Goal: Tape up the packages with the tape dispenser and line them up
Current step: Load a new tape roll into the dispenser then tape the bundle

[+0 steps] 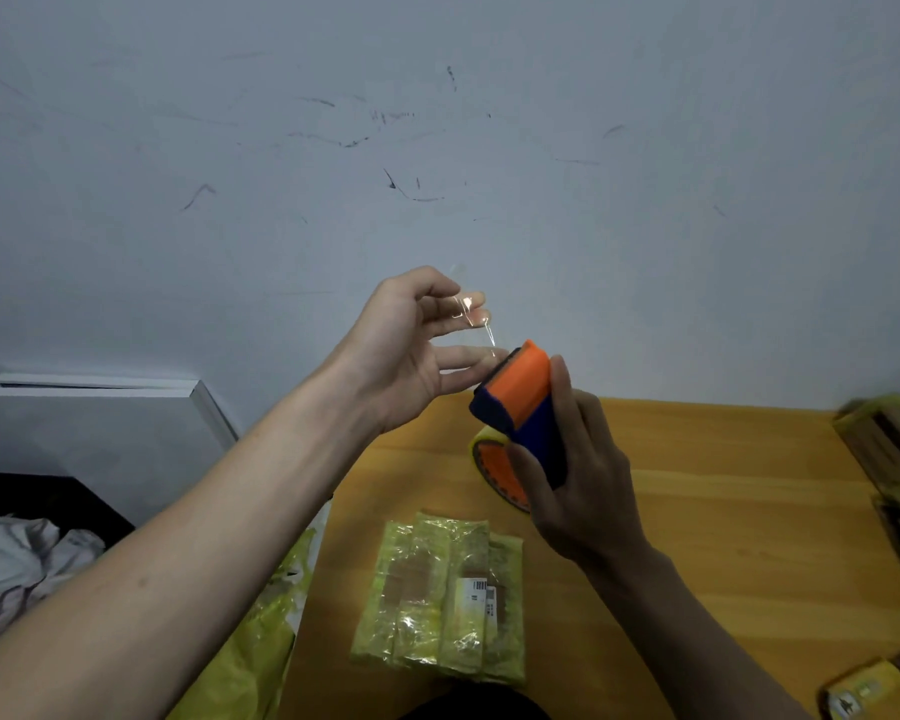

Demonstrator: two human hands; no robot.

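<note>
Below both hands, the wooden table [697, 485] spreads wide, and we're mid-pull on the tape! Largest first: one table, carrying everything. Down beneath the grips lies one bundle of yellow-wrapped packages [440, 595], looking like three or four slim packs side by side, with a white barcode label on the right pack. Off to the right of the right hand, more yellow packages [889, 449] stack at the table's edge, count unclear, and one small one [863, 685] sits near the bottom corner. Left of the bundle, a yellow bag [261, 641] hangs off the table edge.

Now the action! The right hand [575, 475] wraps fingers and thumb around one tape dispenser [523, 407], orange and blue, its yellow roll peeking out underneath, held up in the air well above the bundle. The left hand [411, 345] pinches the clear tape end [468, 306] just beyond the dispenser's mouth, fingertips loosely curled on the strip.

To do this well, I'd say: keep the strip taut and untwisted, draw out enough to span the bundle, then bring both hands down together so the tape lands flat across the packs. Slack here risks the strip folding back on itself or sticking to the fingers.
</note>
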